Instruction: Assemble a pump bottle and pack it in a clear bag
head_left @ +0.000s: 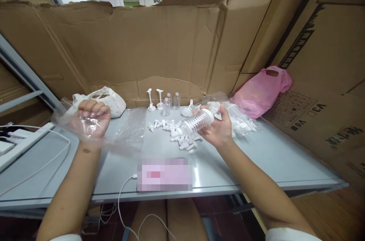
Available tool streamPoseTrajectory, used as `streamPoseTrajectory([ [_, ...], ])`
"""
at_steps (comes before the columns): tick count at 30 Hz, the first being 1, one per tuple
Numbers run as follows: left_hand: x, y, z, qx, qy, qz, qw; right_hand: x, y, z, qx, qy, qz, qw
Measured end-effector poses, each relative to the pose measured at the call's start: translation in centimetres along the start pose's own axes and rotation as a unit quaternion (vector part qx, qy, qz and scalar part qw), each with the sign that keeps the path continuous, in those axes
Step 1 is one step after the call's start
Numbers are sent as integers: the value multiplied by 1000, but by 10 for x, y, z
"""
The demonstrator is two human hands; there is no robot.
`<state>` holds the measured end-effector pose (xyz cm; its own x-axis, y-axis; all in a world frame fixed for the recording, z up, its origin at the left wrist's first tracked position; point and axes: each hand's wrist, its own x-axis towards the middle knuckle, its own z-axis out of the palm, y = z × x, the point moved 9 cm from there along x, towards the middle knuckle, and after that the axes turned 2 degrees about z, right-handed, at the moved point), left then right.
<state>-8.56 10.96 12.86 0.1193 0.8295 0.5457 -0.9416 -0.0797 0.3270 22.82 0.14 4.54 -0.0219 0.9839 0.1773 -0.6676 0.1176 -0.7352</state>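
My right hand [218, 129] cradles a clear ribbed plastic bottle [195, 122] across its fingers, tilted, with the white collar end toward the palm. At the left, the curled fingers of my left hand [94, 117] grip a thin clear plastic bag [114, 144], which drapes over the palm and wrist. Small white plastic nozzle parts [186, 141] lie in a loose pile below the bottle. Behind them stand several small clear bottles [176, 101] and two white pump heads [150, 100]. Another white pump head [187, 111] lies close to my right hand.
A flat clear bag [131, 125] lies left of the pile. A white cloth pouch [114, 102] and pink plastic bag [259, 92] sit toward the back. Near the front edge is a blurred pink rectangle [171, 180] with a cable. Cardboard [128, 51] walls the back; a power strip [25, 146] is left.
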Motion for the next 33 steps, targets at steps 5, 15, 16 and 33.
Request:
streamPoseTrajectory([
  [5, -9, -64, -3, 45, -5, -133, 990, -1, 0, 1, -20, 15, -18, 1000],
  [15, -70, -177, 15, 121, -28, -380, 917, -11, 6, 26, -72, -91, -16, 993],
  [16, -75, -182, 16, 123, -25, -392, 911, -12, 5, 28, -75, -98, -15, 992],
  [33, -98, -186, 17, 239, -83, -415, 874, -19, -7, 36, -147, -155, -35, 976],
])
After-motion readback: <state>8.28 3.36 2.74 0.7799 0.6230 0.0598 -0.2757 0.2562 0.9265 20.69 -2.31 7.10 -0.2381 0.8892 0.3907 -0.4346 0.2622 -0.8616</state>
